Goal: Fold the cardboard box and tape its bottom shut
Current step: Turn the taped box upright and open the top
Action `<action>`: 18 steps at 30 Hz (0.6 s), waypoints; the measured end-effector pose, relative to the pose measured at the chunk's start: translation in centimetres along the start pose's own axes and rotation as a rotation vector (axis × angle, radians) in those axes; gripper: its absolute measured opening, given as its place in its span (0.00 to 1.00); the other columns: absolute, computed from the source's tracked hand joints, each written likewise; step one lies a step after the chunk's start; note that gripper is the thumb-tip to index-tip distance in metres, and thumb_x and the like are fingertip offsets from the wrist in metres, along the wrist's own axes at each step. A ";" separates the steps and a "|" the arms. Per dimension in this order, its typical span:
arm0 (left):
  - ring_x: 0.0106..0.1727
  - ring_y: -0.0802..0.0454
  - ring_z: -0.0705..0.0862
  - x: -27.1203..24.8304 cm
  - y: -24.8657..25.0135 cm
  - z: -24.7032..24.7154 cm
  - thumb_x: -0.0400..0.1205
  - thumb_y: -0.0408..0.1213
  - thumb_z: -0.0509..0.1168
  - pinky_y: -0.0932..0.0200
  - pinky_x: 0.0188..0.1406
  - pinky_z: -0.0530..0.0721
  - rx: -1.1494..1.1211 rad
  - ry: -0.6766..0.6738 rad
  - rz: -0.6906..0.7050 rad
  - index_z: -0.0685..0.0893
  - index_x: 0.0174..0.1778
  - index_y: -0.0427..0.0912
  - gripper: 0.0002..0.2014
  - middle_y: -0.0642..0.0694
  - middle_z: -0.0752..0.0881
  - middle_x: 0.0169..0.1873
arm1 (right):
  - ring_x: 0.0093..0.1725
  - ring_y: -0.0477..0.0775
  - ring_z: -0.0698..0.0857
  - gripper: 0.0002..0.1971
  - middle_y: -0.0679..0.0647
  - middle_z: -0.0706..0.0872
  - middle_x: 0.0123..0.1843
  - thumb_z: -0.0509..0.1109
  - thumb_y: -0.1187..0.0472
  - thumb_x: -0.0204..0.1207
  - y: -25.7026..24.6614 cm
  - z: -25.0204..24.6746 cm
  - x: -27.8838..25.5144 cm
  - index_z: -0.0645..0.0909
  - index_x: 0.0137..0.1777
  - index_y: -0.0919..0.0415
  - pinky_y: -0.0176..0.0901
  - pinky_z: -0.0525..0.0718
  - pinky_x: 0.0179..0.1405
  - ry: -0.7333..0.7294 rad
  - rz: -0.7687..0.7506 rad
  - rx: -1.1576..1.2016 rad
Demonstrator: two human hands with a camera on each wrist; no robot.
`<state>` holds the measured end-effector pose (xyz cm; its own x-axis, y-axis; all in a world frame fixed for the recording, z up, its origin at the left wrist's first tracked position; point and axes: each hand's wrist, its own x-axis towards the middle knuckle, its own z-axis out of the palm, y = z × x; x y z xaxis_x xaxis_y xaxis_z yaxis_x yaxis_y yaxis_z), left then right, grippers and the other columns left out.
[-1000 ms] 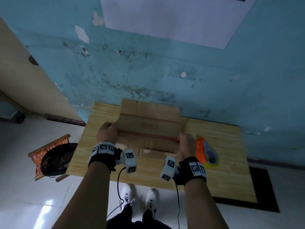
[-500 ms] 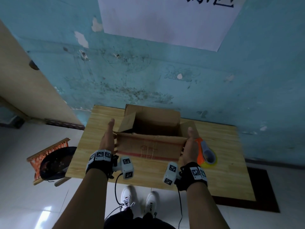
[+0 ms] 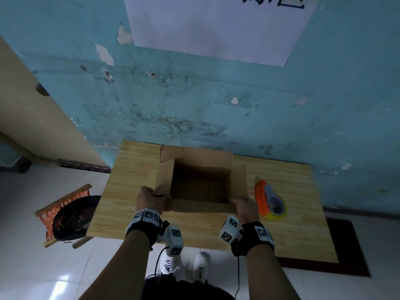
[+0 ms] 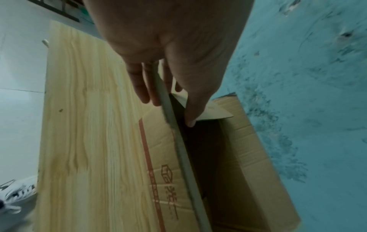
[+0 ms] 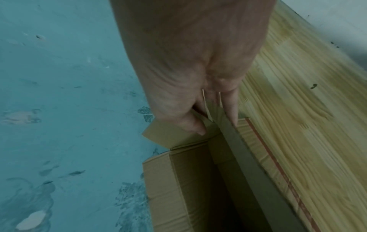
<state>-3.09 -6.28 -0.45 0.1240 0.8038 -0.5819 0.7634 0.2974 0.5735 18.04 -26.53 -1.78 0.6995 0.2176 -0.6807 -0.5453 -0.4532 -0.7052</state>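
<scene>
Wooden table (image 3: 129, 191) stood against blue wall (image 3: 281, 118). Box (image 3: 201, 165) sat open at table centre. Left hand (image 3: 151, 199) pinched near-left corner; right hand (image 3: 245, 207) pinched near-right corner. Tape dispenser (image 3: 269, 200) lay just right of box.

The surface (image 3: 129, 191) is light wood with wavy lines in it, pushed up to the blue wall (image 3: 281, 126). An open cardboard box (image 3: 201, 156) stands on it, close to the wall. Just right of the box lies an orange tape holder (image 3: 260, 198) with a yellow tape roll (image 3: 276, 210).
</scene>
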 end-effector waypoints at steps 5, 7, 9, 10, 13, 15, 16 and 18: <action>0.50 0.40 0.84 0.0 0.0 0.9 0.71 0.48 0.81 0.47 0.43 0.82 -0.019 0.032 -0.002 0.75 0.58 0.46 0.27 0.40 0.84 0.56 | 0.62 0.63 0.86 0.14 0.55 0.90 0.60 0.79 0.60 0.80 0.3 0.2 0.1 0.85 0.64 0.53 0.66 0.85 0.71 0.026 0.003 -0.039; 0.51 0.39 0.84 -0.3 0.6 0.9 0.79 0.53 0.75 0.49 0.44 0.80 -0.075 0.056 0.016 0.79 0.62 0.45 0.22 0.39 0.86 0.57 | 0.61 0.64 0.87 0.14 0.57 0.90 0.59 0.78 0.59 0.81 0.4 0.3 0.4 0.85 0.64 0.55 0.66 0.87 0.69 0.038 -0.006 -0.034; 0.56 0.36 0.85 0.0 1.1 1.0 0.85 0.59 0.64 0.47 0.49 0.80 -0.128 0.066 0.015 0.82 0.66 0.44 0.23 0.38 0.87 0.59 | 0.60 0.67 0.88 0.18 0.62 0.91 0.62 0.76 0.58 0.79 0.4 0.4 0.8 0.86 0.67 0.61 0.68 0.88 0.68 0.063 -0.033 -0.041; 0.58 0.34 0.86 0.0 1.3 1.0 0.87 0.60 0.60 0.45 0.52 0.82 -0.157 0.068 0.008 0.83 0.67 0.43 0.25 0.37 0.87 0.60 | 0.61 0.67 0.88 0.20 0.63 0.90 0.64 0.74 0.58 0.80 0.1 0.4 1.0 0.85 0.70 0.64 0.70 0.86 0.70 0.070 -0.037 -0.032; 0.56 0.34 0.87 0.9 1.3 1.2 0.87 0.64 0.54 0.39 0.56 0.86 -0.243 0.070 -0.044 0.85 0.66 0.42 0.30 0.37 0.87 0.58 | 0.60 0.59 0.80 0.19 0.67 0.84 0.70 0.66 0.65 0.88 -0.8 0.4 1.1 0.80 0.76 0.73 0.66 0.79 0.78 0.041 -0.004 0.027; 0.52 0.35 0.87 1.9 0.8 1.7 0.84 0.69 0.51 0.38 0.55 0.88 -0.262 0.071 -0.071 0.87 0.63 0.44 0.34 0.38 0.88 0.55 | 0.52 0.62 0.81 0.10 0.72 0.88 0.66 0.66 0.65 0.88 -0.9 0.4 1.5 0.86 0.62 0.67 0.71 0.84 0.67 0.057 -0.027 -0.008; 0.52 0.35 0.87 2.4 0.6 2.0 0.83 0.70 0.50 0.37 0.55 0.88 -0.265 0.071 -0.077 0.87 0.62 0.45 0.35 0.38 0.88 0.55 | 0.49 0.62 0.82 0.07 0.72 0.89 0.58 0.66 0.64 0.87 -0.7 0.5 1.9 0.86 0.54 0.62 0.73 0.85 0.62 0.055 -0.038 -0.009; 0.52 0.33 0.88 3.1 0.3 2.6 0.81 0.71 0.50 0.35 0.56 0.88 -0.289 0.077 -0.088 0.87 0.63 0.46 0.35 0.37 0.89 0.56 | 0.48 0.65 0.84 0.07 0.67 0.88 0.51 0.66 0.62 0.86 -0.3 0.8 2.2 0.84 0.48 0.58 0.76 0.85 0.61 0.061 -0.034 -0.021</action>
<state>-0.83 -4.97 -3.57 0.0085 0.8019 -0.5974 0.5561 0.4928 0.6693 19.42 -25.24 -3.21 0.7447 0.1804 -0.6425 -0.5115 -0.4641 -0.7231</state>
